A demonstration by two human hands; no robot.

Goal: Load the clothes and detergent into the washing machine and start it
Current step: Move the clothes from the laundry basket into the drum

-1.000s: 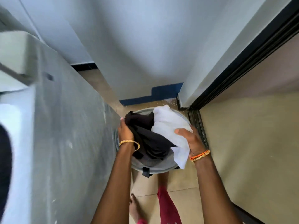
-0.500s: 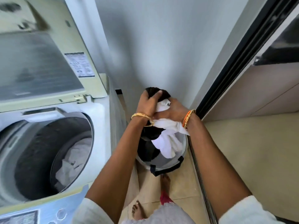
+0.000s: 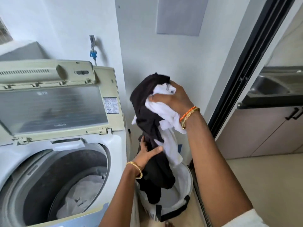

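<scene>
A top-loading washing machine (image 3: 114, 149) stands at the left with its lid (image 3: 54, 105) raised. White laundry (image 3: 85, 192) lies in the drum. To its right, above a white laundry basket (image 3: 188, 185) with black handles, hangs a bundle of black cloth (image 3: 147, 102) and white cloth (image 3: 165, 112). My right hand (image 3: 172, 97) grips the bundle's top, holding black and white cloth together. My left hand (image 3: 147, 153) holds the black cloth lower down, and the cloth's tail still reaches into the basket.
A white wall with a tap (image 3: 93, 46) rises behind the machine. A black sliding-door frame (image 3: 242, 79) runs along the right, with a steel sink (image 3: 270, 87) and cabinets beyond it. The basket sits on a narrow floor strip between machine and door track.
The clothes bundle has been lifted out of the basket to chest height. My view has risen from the floor to the open machine. My left hand has slid lower on the black cloth.
</scene>
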